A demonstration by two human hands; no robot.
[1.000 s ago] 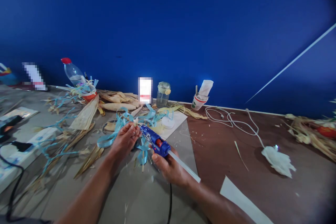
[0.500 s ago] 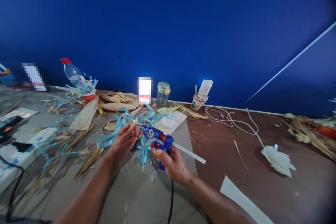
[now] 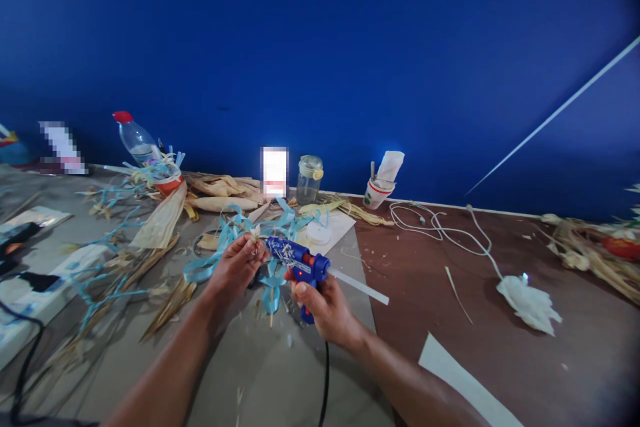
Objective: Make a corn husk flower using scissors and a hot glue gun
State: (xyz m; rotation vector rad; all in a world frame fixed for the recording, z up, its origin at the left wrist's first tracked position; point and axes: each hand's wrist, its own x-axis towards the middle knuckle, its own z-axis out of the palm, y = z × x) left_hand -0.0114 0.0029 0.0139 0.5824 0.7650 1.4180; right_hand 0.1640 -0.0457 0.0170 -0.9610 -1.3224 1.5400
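While the thumb and fingers of the left hand (image 3: 241,261) were pressed together on a small pale scrap (image 3: 255,232), the right hand (image 3: 325,313) was clamped round the handle of a blue glue gun (image 3: 293,253). The gun was at three o'clock from the left hand, its nose pointing toward ten o'clock and ending just beside the left fingertips; whether it touched the scrap could not be told. Those fingertips hid much of the scrap, which showed at one o'clock from the hand. A white glue stick (image 3: 361,286) poked from the gun's back end toward four o'clock, and a black cord (image 3: 326,380) hung at six o'clock from the right hand. Loops of blue ribbon (image 3: 201,270) lay at nine o'clock from the left hand. Farther from the gun, a clear jar (image 3: 309,180) stood at twelve o'clock, a cup (image 3: 376,197) at two, a tilted bottle (image 3: 136,139) at ten and a power strip (image 3: 75,280) at nine.
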